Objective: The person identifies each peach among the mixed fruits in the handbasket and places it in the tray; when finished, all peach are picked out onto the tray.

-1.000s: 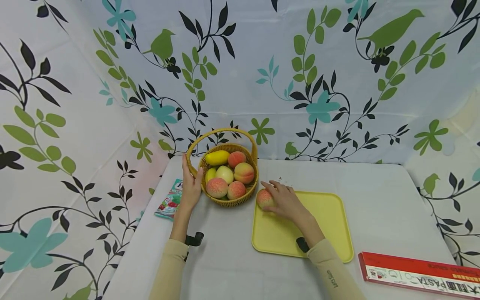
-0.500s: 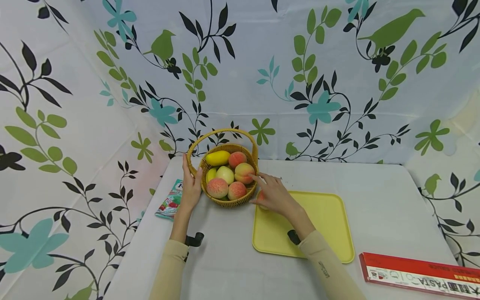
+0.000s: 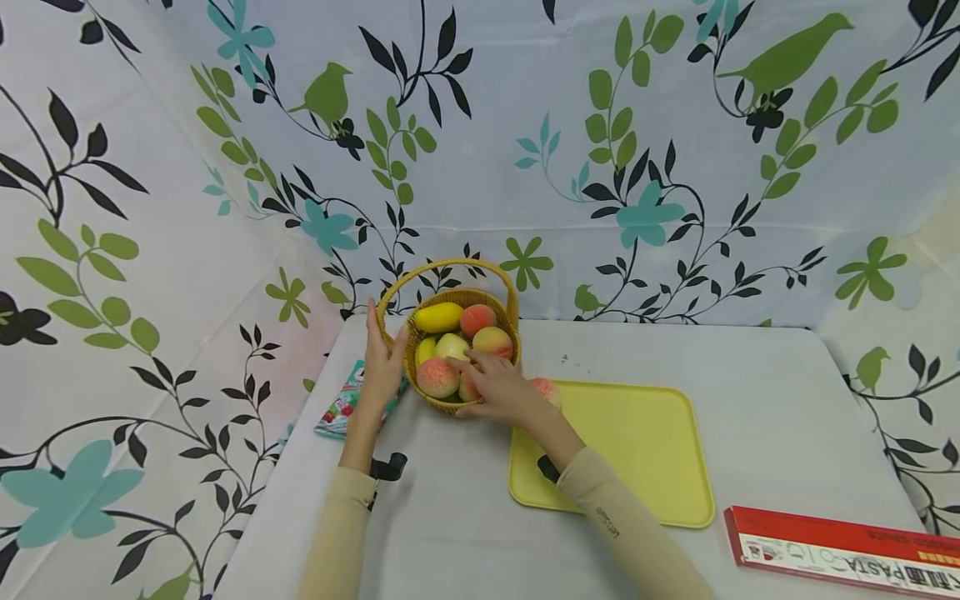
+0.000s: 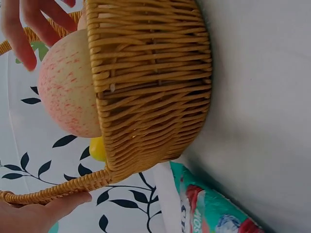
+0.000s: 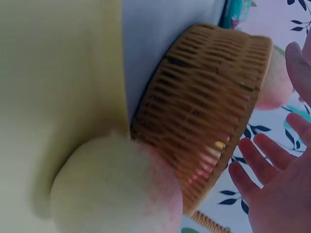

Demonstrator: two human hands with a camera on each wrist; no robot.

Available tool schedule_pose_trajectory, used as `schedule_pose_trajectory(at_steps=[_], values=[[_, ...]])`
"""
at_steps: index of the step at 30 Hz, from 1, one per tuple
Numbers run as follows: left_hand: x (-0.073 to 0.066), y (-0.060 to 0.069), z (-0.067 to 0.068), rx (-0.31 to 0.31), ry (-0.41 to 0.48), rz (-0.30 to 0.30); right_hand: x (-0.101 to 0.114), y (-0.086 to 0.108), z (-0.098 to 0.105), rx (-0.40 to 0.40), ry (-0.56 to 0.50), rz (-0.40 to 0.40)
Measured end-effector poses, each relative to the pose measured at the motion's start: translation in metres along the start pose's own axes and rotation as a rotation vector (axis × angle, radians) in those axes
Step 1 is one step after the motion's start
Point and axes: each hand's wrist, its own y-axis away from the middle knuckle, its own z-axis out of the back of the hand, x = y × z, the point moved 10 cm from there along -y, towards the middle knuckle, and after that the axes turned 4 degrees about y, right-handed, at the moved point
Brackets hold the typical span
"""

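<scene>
A wicker basket (image 3: 452,408) holds several peaches, a pale round fruit (image 3: 452,347) and yellow fruits (image 3: 438,317). At its left side my left hand (image 3: 381,367) rests against the handle, fingers straight; its thumb (image 4: 70,203) lies along the handle in the left wrist view. My right hand (image 3: 506,390) is over the basket's front right, fingers spread above the fruit and covering part of one peach; no held object shows in the right wrist view, where the hand (image 5: 279,182) is beside the basket (image 5: 204,92). One peach (image 3: 547,390) lies on the yellow tray's far left corner.
The yellow tray (image 3: 637,450) lies right of the basket. A green snack bag (image 3: 341,408) is on the table behind my left hand. A long red and white pasta box (image 3: 840,550) lies at the front right. Patterned cloth (image 3: 555,275) hangs behind the table.
My right hand has left the peach at the tray's corner and moved left over the basket. The left hand has stayed beside the handle.
</scene>
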Motion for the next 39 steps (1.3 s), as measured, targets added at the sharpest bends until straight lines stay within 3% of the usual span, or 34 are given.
schedule_pose_trajectory(at_steps=[5, 10, 20, 29, 39], values=[[-0.004, -0.008, 0.002, 0.006, -0.04, 0.008, 0.018, -0.015, -0.006, -0.014, -0.014, 0.051], [-0.005, -0.012, 0.001, 0.028, -0.039, 0.008, 0.028, -0.026, -0.011, -0.027, 0.035, 0.058], [-0.004, -0.012, -0.001, 0.028, -0.047, 0.007, 0.026, -0.036, -0.018, -0.018, 0.069, -0.014], [-0.005, -0.012, -0.002, 0.026, -0.052, 0.016, 0.027, -0.038, -0.016, -0.105, 0.064, 0.028], [-0.006, -0.011, -0.001, 0.015, -0.04, -0.01, 0.03, -0.039, -0.017, -0.104, 0.013, 0.052]])
